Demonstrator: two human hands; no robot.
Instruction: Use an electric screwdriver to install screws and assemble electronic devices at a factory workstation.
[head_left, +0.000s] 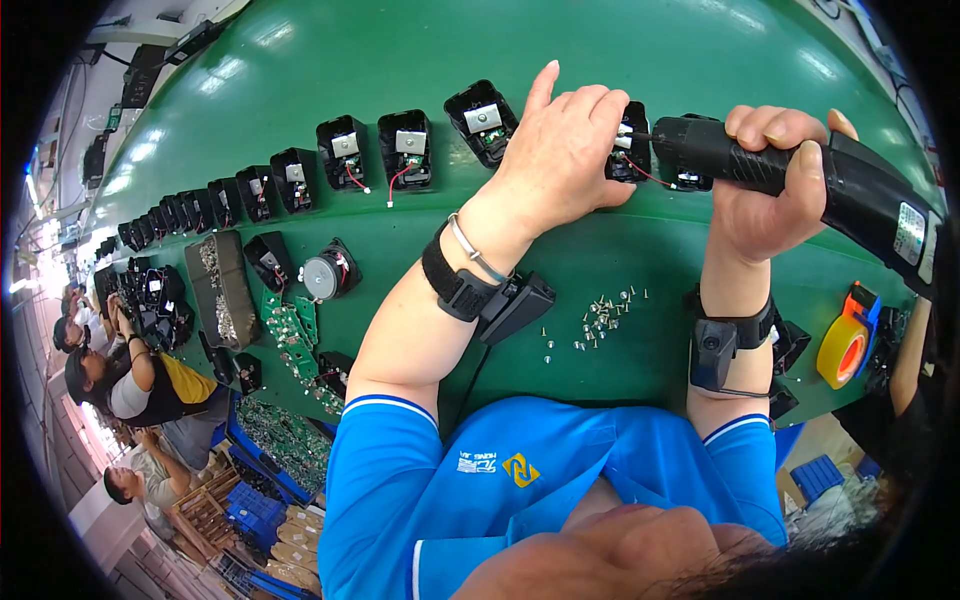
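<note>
My right hand point(775, 185) is wrapped round a black electric screwdriver point(700, 150), held sideways with its tip pointing left. The tip reaches a small black housing point(628, 172) with a metal plate and a red wire inside. Over that housing's left side lies my left hand point(565, 150), its thumb at the near edge and its fingers at the far edge, gripping it; the little finger sticks up. Part of the housing is hidden by this hand. Just left of it stands another open black housing point(482, 125) with a metal bracket and a green board.
A row of similar housings point(404, 150) curves away leftward. Loose screws point(600, 320) lie nearer me. Left are a speaker point(322, 277), a screw tray point(208, 320) and green circuit boards point(290, 330). A yellow tape roll point(842, 350) stands right. Co-workers point(135, 385) sit far left.
</note>
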